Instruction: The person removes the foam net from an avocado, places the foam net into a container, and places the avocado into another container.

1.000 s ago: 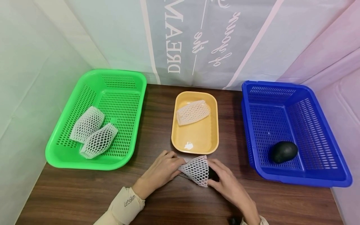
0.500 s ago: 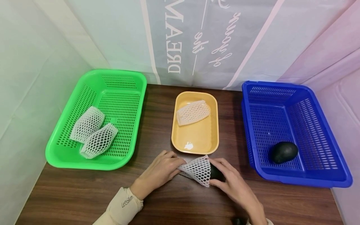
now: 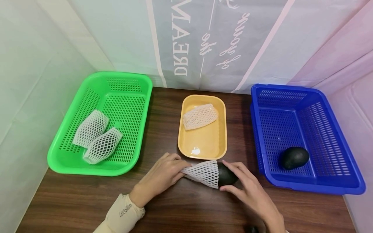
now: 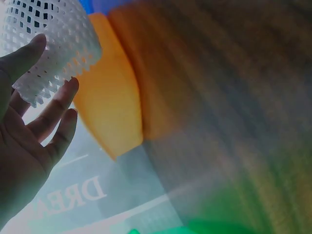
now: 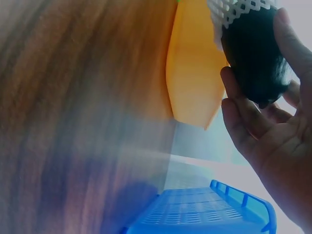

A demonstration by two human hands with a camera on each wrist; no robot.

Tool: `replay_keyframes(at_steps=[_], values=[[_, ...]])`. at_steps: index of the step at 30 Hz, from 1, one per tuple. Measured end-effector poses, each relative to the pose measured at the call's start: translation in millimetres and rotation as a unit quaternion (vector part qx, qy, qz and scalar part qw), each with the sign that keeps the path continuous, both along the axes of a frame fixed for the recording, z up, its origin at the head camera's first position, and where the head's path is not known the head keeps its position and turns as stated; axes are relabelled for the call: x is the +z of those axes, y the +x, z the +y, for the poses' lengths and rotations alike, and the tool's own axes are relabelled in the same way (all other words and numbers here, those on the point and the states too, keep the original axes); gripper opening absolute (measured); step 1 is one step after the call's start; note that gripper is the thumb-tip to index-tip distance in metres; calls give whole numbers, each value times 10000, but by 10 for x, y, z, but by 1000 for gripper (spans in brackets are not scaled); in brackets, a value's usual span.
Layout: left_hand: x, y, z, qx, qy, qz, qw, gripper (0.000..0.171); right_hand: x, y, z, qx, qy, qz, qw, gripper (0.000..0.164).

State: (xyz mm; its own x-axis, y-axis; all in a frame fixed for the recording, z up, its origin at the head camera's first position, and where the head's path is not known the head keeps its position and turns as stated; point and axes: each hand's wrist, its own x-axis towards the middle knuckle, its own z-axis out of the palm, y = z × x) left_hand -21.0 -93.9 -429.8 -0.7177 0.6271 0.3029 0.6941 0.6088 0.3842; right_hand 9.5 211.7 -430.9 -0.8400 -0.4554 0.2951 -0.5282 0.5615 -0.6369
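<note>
In front of the yellow tray, a dark avocado [image 3: 228, 174] lies partly inside a white foam net sleeve [image 3: 204, 173]. My left hand [image 3: 163, 173] pinches the sleeve's narrow left end between thumb and fingers. On the other side my right hand [image 3: 247, 184] grips the avocado's bare end, thumb and fingers on opposite sides. The right wrist view shows the net's edge [image 5: 239, 12] around the avocado [image 5: 256, 53], whose stem end stays uncovered. In the left wrist view the sleeve [image 4: 53, 44] widens away from my thumb.
A yellow tray [image 3: 202, 145] holds one loose net sleeve [image 3: 200, 117]. The green basket [image 3: 140, 129] at left contains two netted fruits [image 3: 91, 128]. At right, a blue basket [image 3: 257, 142] holds another dark avocado [image 3: 294, 158]. A small black object [image 3: 251, 229] lies by my right forearm.
My right hand has shifted right along the avocado, and more of its dark surface shows outside the net. My left hand has moved slightly left, still pinching the sleeve's end.
</note>
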Motion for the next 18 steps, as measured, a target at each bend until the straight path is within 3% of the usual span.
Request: replay_keyframes(at_steps=[7,18], values=[[117,-55,-57,96,241,288,9992,32,74,-21,8,-43,-374,616,9974,69],[220,-125,-100,211,318,497,9980,29,140,-49,61,-422,-656,1221,9895,72]])
